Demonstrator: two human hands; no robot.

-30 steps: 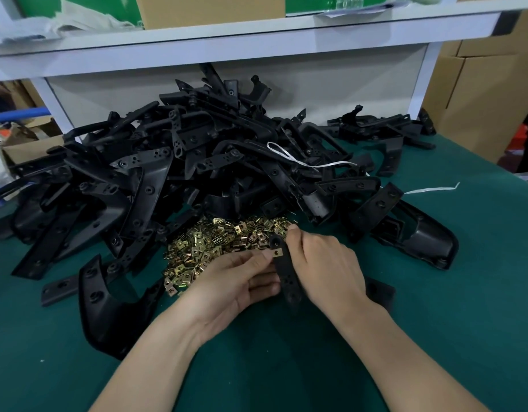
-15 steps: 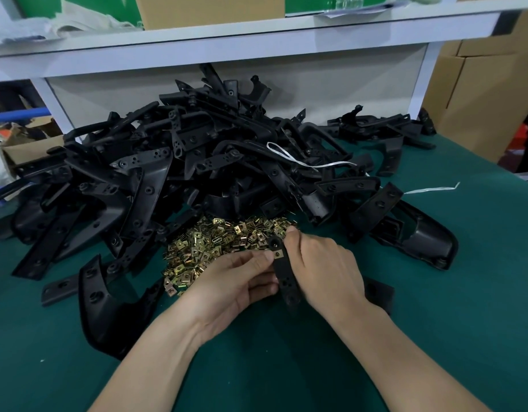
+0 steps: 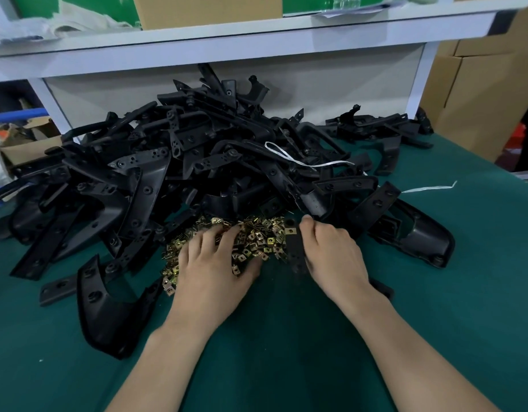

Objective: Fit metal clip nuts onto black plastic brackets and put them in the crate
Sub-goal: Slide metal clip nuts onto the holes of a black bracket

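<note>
A heap of brass-coloured clip nuts [image 3: 256,239] lies on the green table in front of a big pile of black plastic brackets [image 3: 197,168]. My left hand [image 3: 215,269] rests palm down on the clip nuts, its fingers spread into the heap. My right hand [image 3: 331,257] holds a narrow black bracket [image 3: 295,251] upright on the table. One clip nut [image 3: 290,231] sits on the bracket near its top end. No crate is in view.
A curved black part [image 3: 108,307] lies at the front left and a larger black housing [image 3: 417,233] at the right. A white shelf [image 3: 227,46] runs behind the pile, with cardboard boxes [image 3: 479,93] at the right. White string [image 3: 304,165] lies on the pile.
My left hand has left the bracket and moved left onto the clip nut heap. My right hand still holds the bracket, which now has a clip nut on it.
</note>
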